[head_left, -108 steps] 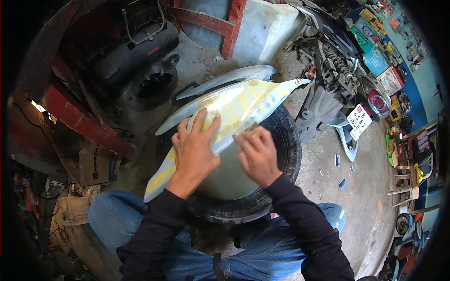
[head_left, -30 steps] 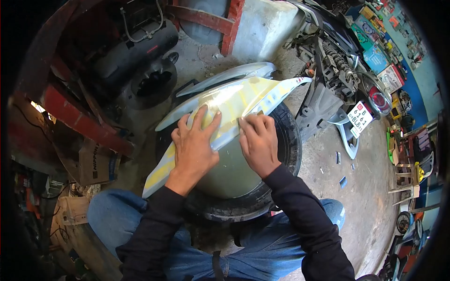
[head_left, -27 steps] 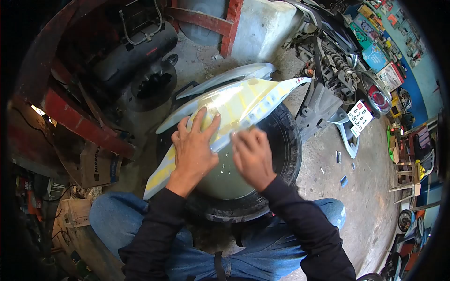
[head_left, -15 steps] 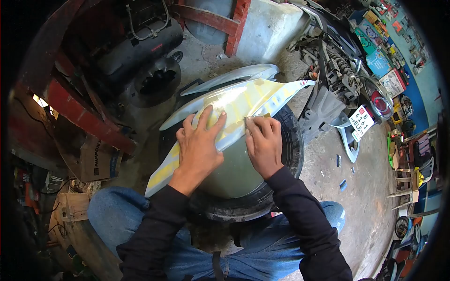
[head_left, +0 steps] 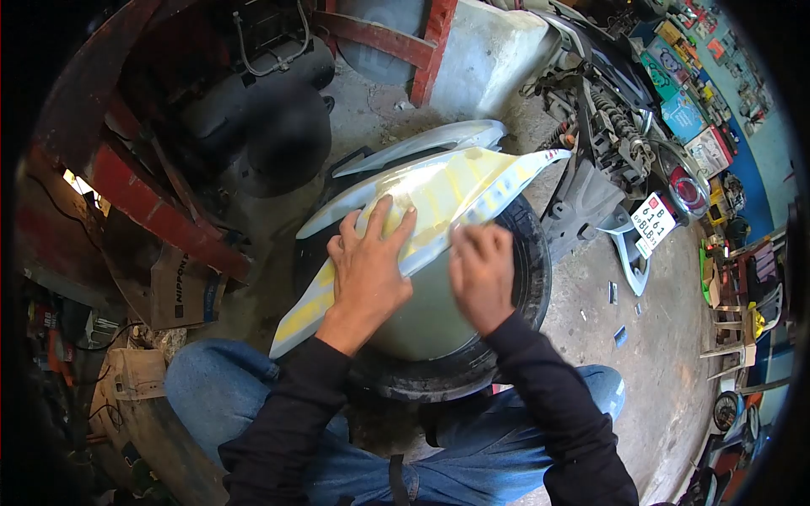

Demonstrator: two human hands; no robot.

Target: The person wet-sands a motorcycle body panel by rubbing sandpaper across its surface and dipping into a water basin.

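Observation:
A long curved panel (head_left: 443, 185), patched yellow and pale blue-white, lies across a round black tub (head_left: 530, 278) of murky water (head_left: 422, 316). My left hand (head_left: 369, 274) rests on the panel with its fingers spread. At the panel's lower edge, right of centre, is my right hand (head_left: 483, 274), its fingers bent together and blurred; what they pinch is too small and smeared to name. Another pale panel (head_left: 439, 139) lies behind the first one.
A partly stripped motorcycle (head_left: 607, 126) with a white plate (head_left: 654, 225) stands at the right. A dark tank (head_left: 253, 93) and red metal frame (head_left: 160, 198) are at the left, above a cardboard box (head_left: 181, 287). Small blue packets (head_left: 621, 336) lie on the floor.
The whole view has shifted slightly. My right hand has moved back and forth along the panel's lower edge and now sits a little below it. My left hand keeps its place on the panel.

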